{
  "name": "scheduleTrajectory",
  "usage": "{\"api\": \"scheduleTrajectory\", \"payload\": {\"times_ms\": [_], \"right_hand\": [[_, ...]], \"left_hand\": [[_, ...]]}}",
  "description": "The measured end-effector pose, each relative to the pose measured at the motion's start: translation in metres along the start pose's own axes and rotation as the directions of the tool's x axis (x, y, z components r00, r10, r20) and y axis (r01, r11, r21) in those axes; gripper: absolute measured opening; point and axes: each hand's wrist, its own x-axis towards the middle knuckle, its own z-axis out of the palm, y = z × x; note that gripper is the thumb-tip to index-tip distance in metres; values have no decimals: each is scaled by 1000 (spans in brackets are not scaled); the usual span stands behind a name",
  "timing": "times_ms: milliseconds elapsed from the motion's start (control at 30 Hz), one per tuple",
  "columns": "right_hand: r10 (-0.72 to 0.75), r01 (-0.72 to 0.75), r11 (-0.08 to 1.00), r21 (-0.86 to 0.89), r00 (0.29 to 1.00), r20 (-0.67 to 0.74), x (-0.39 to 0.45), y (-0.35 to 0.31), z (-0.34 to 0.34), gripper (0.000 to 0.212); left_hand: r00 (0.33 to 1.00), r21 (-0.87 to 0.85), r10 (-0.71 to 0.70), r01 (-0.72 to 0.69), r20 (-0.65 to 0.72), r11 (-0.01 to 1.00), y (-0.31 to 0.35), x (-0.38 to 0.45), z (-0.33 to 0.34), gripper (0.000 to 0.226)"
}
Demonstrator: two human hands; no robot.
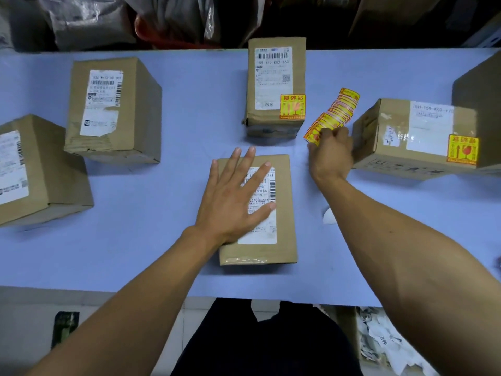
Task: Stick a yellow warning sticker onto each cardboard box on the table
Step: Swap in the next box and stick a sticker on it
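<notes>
A flat cardboard box with a white shipping label lies in the middle near me. My left hand rests flat on it with fingers spread. To its right, my right hand pinches the near end of a strip of yellow warning stickers that trails away over the table. The far middle box carries a yellow sticker. Another yellow sticker is on the right box. Two boxes on the left, one at the back left and one at the left edge, show only white labels.
The blue table ends at a near edge just in front of my body. A white scrap of backing paper lies by my right forearm. Another box juts in at the far right. Bags and cartons are piled behind the table.
</notes>
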Motion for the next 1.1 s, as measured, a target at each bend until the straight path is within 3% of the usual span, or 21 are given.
{"api": "scheduleTrajectory", "payload": {"times_ms": [133, 267, 400, 667, 767, 833, 967, 1100], "right_hand": [[-141, 134, 980, -146, 989, -38, -3, 12, 5, 23], [-262, 258, 961, -103, 965, -31, 1, 19, 2, 35], [-296, 293, 948, -127, 955, -3, 10, 18, -6, 40], [-453, 424, 863, -273, 890, -49, -1, 19, -6, 10], [-471, 422, 853, -307, 876, -106, -5, 20, -2, 12], [-434, 400, 880, -258, 897, -90, -7, 19, 0, 8], [-333, 328, 938, -116, 942, -29, -12, 19, -2, 22], [-245, 254, 950, 184, 967, -69, -26, 16, -20, 22]], "left_hand": [[1000, -6, 3, -3, -8, 1000, 1, 0, 0, 73], [1000, -30, 4, -4, -10, 1000, 1, 0, -2, 74], [1000, -39, -11, 10, -28, 999, 1, 0, 0, 81], [999, -38, -11, 9, -35, 999, 0, 0, 0, 82], [1000, -42, -9, 8, -29, 999, 0, -1, -1, 82], [999, -42, -6, 4, -31, 999, 0, 0, 0, 82], [999, -45, -5, 3, -37, 999, -1, -1, 1, 82], [1000, -37, -15, 15, -8, 999, 0, -2, -2, 83]]}}
